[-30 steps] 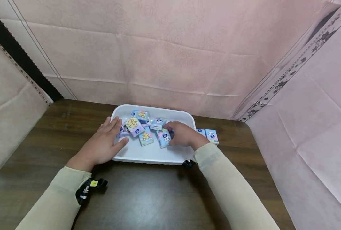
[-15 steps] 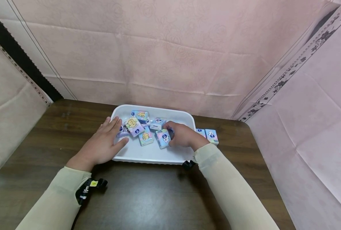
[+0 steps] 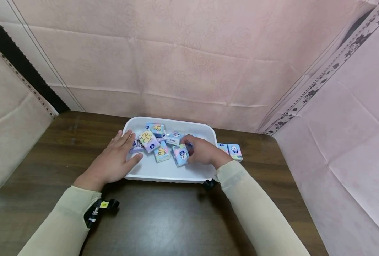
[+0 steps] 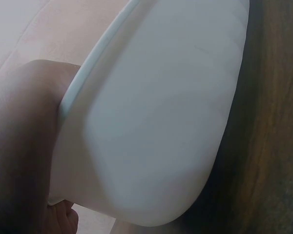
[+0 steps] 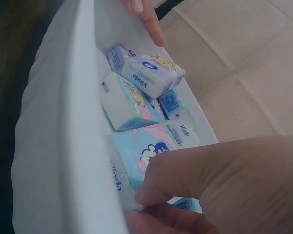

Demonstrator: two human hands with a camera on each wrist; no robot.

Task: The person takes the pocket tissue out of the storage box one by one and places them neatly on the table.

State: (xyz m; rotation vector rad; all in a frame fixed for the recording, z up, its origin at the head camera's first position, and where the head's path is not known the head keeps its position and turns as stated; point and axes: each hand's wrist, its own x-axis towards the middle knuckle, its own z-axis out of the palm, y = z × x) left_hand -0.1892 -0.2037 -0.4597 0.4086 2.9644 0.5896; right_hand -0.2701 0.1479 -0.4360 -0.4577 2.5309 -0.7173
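Observation:
In the head view, a white tray (image 3: 197, 175) holds several small tissue packs with cartoon prints. My right hand (image 3: 203, 151) reaches over the tray's right part and grips a blue tissue pack (image 3: 180, 155); the right wrist view shows the thumb on this pack (image 5: 136, 151) and other fingers below it. My left hand (image 3: 114, 161) lies along the tray's left rim with its fingers extended. In the left wrist view, that hand (image 4: 22, 141) covers part of the rim. A lilac pack (image 3: 149, 141) rests on others near the left fingers, and a blue-green pack (image 3: 162, 152) lies between the hands.
Another blue pack (image 3: 175, 137) lies behind the gripped one, and one more (image 3: 155, 129) is at the tray's back left. Just right of the tray, two packs (image 3: 234, 151) sit side by side on the brown wooden table (image 3: 163, 217). Pink cloth (image 3: 183, 71) hangs behind.
The blue tissue pack in my right hand has shifted slightly left and toward me, away from the pack behind it. My left hand has stayed in place.

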